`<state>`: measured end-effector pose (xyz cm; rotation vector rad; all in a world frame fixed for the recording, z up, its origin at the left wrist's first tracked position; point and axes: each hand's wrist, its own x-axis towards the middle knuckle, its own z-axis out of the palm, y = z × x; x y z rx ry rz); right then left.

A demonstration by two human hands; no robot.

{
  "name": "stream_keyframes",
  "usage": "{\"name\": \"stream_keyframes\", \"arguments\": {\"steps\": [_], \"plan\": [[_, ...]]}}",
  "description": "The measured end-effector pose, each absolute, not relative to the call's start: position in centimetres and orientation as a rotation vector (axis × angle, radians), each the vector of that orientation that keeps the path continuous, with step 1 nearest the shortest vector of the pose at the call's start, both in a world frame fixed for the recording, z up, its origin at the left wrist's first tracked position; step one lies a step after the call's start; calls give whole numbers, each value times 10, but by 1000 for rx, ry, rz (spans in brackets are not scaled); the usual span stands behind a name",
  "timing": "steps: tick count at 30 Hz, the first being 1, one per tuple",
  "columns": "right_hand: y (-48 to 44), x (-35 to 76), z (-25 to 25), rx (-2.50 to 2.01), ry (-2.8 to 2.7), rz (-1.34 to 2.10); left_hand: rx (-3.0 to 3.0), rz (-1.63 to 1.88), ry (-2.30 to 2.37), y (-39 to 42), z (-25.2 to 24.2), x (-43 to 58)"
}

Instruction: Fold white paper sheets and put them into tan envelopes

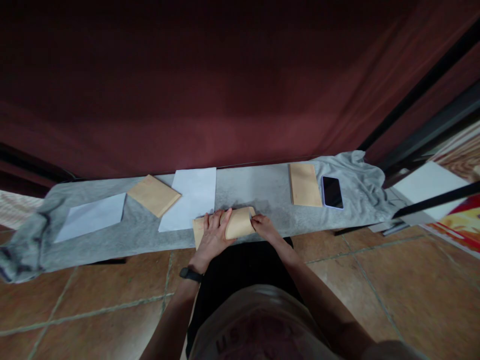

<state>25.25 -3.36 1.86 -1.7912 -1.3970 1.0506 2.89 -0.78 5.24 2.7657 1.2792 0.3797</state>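
Observation:
A tan envelope [240, 223] lies at the near edge of a grey cloth-covered bench [262, 192], its right part curled up. My left hand [213, 235] rests flat on the envelope's left part with fingers spread, a dark watch on the wrist. At the right end of the envelope my right hand [264, 227] pinches the curled edge.
On the cloth lie two white sheets [193, 197] [93, 215], a second tan envelope [153, 194] between them, a third tan envelope [304, 184] at right and a dark phone [332, 192] beside it. A dark red curtain hangs behind. Tiled floor lies below.

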Motion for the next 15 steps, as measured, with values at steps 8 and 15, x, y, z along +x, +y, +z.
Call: {"name": "stream_keyframes", "arguments": {"steps": [8,15], "plan": [[-38,250,17,-1864,-1317,988,2781,375,1260,-7,53,30],[-39,251,11,-1855,-1265,939,2786,389,1244,-5,52,31]]}}
